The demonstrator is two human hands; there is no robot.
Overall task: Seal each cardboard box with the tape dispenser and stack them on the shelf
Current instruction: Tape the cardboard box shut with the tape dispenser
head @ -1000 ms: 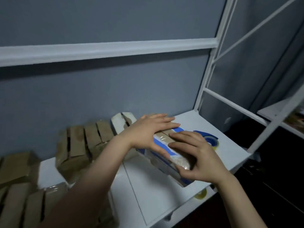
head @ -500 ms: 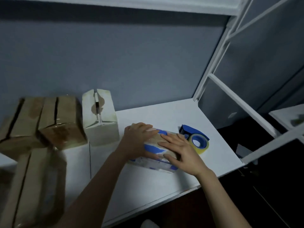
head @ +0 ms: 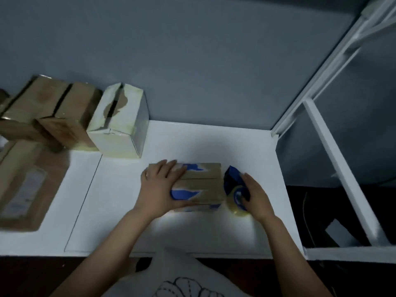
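We wear a white top [head: 177,269] with a black line drawing [head: 184,288] of scalloped, shell-like shapes on its front. Our forearms [head: 107,243] are bare down to the left hand [head: 159,189] and right hand [head: 256,200].

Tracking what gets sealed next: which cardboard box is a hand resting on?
The low brown cardboard box with blue patches, under the left hand. The whitish cardboard box and brown boxes farther left are untouched.

The shelf [head: 203,142] is white and smooth; its frame [head: 334,155] looks like painted metal. The box [head: 205,185] is matt brown cardboard, its blue printed facing torn in patches; the white box [head: 120,133] is likewise scuffed to brown. The dispenser [head: 231,179] is blue plastic, its tape [head: 233,205] glossy and clear.
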